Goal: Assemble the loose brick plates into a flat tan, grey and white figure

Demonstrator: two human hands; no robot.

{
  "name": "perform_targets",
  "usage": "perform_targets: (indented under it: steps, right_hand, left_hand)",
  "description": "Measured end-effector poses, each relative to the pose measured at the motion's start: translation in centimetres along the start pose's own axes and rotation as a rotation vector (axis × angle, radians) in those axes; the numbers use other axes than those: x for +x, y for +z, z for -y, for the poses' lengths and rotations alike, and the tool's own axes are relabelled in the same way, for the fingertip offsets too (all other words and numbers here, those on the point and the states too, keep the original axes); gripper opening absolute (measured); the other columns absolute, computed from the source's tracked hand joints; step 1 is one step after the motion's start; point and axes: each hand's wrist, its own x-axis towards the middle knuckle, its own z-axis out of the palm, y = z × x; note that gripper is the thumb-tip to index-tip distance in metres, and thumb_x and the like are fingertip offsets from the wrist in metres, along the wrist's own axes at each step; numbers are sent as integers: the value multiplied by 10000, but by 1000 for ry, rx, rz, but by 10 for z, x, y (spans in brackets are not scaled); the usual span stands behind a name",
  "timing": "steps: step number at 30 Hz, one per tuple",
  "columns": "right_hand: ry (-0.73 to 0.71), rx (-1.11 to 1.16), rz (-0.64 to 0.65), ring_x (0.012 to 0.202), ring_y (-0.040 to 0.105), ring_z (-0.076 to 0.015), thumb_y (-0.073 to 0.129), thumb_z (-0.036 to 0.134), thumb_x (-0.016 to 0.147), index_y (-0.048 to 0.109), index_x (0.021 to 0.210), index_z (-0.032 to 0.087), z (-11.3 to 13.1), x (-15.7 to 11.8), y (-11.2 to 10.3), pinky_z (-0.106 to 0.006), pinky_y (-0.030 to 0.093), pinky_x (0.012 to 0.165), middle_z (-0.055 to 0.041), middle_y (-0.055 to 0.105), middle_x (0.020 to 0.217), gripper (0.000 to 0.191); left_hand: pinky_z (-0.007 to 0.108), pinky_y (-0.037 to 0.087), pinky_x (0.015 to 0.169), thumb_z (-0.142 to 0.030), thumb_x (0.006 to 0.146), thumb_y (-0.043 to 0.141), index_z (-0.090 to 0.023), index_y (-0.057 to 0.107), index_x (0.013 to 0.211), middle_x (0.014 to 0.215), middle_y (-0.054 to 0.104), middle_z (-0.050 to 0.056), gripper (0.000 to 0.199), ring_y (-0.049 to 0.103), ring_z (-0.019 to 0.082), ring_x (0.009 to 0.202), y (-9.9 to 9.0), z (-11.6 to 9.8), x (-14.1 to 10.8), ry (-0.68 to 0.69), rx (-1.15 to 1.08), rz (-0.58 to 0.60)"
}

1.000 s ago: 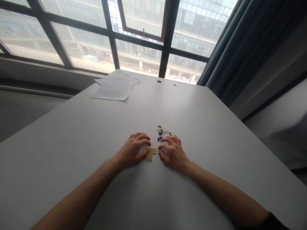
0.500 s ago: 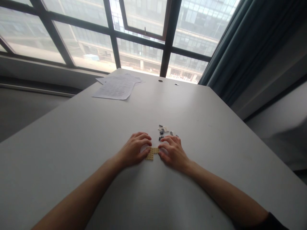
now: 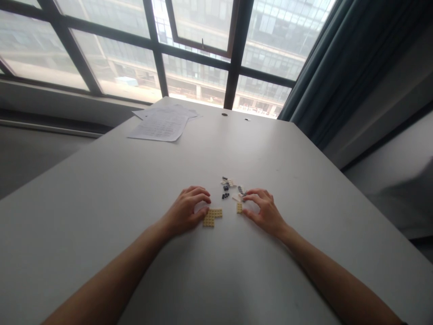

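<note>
Flat tan toy building plates (image 3: 209,218), studded and set in an L-like shape, lie on the table by my left hand (image 3: 190,206). The left thumb touches their upper left edge, while its other fingers curve apart above it, with a gap between. To the right, separate from these, is a small tan studded plate (image 3: 239,207). My right hand (image 3: 265,210) is open beside it, thumb tip at its right edge. The right fingertips reach grey and white small pieces (image 3: 241,192), partly covering them.
Several black pieces (image 3: 225,196) and cream pieces (image 3: 230,183) lie loose just beyond the hands on the white table (image 3: 216,280). Printed papers (image 3: 158,124) rest at the far left, near the window. A dark curtain (image 3: 314,76) hangs beyond the right side.
My right hand has moved right, away from the tan plates, and the small tan plate now shows apart beside its thumb. My left hand stays near the same place.
</note>
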Motion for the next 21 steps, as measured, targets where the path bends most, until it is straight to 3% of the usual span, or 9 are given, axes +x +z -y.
perform_targets:
  steps: [4, 21]
  right_hand:
    - [-35, -9, 57, 1164, 471, -266, 721, 319, 748, 644, 1066, 234, 2, -3, 5, -462, 307, 1014, -81, 594, 1182, 338]
    - [-64, 31, 25, 1162, 466, -252, 725, 247, 724, 651, 970, 224, 8, -5, 12, -439, 317, 1008, -62, 601, 1160, 258]
  left_hand:
    - [393, 378, 973, -245, 809, 532, -222, 631, 899, 1080, 632, 41, 136, 510, 225, 1099, 0, 1, -1, 3, 3, -1]
    - [395, 378, 970, -246, 806, 537, -223, 633, 894, 1064, 639, 38, 133, 523, 224, 1083, 0, 0, 0, 12, 9, -8]
